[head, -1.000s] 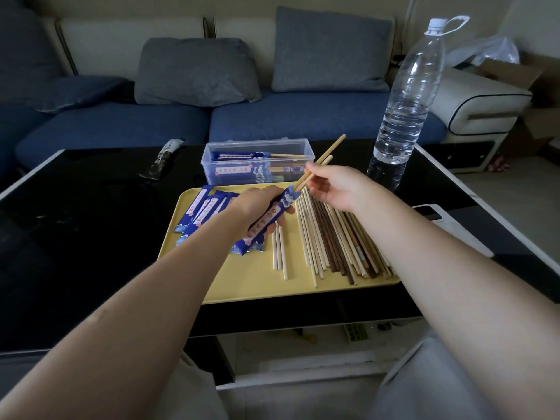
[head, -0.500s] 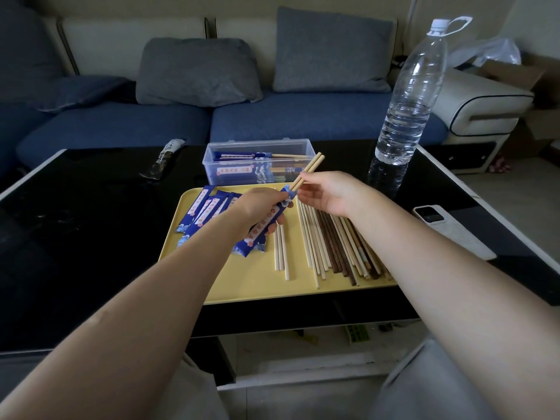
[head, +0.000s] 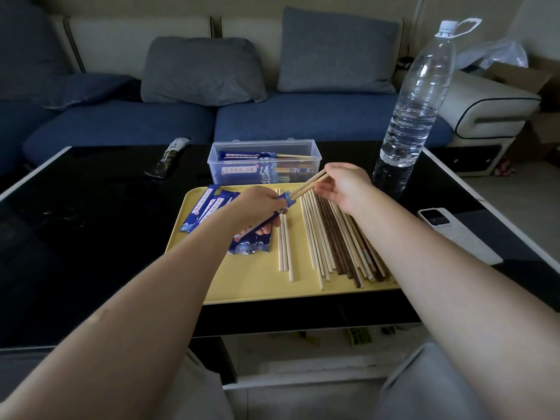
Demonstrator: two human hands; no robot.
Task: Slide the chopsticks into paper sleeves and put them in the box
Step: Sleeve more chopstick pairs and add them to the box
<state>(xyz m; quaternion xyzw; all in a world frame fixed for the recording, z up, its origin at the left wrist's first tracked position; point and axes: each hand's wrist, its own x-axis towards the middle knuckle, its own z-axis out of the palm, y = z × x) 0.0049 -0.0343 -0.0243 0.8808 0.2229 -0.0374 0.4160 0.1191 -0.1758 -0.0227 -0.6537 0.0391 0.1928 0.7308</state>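
Holding a blue paper sleeve (head: 263, 222) in curled fingers, the left hand (head: 257, 207) hovered over the yellow tray (head: 242, 283), the sleeve slanting up toward the right. From its open upper end stuck 2 pale chopsticks (head: 307, 187), most of their length already inside, and the right hand (head: 344, 187) pinched their far tips between thumb and fingertips, the other fingers loosely spread. Under the left hand lay more blue sleeves (head: 206, 207), fanned across the tray's left part. Loose chopsticks (head: 336, 237), pale and dark brown, lay side by side on the right part, with a few pale ones (head: 285, 247) set apart near the middle. Just behind the tray stood a clear plastic box (head: 263, 160) with sleeved pairs lying in it. A tall water bottle (head: 418, 95) stood on the black table (head: 91, 237) to the right, and a white phone (head: 454, 234) lay nearer, beside the right forearm.
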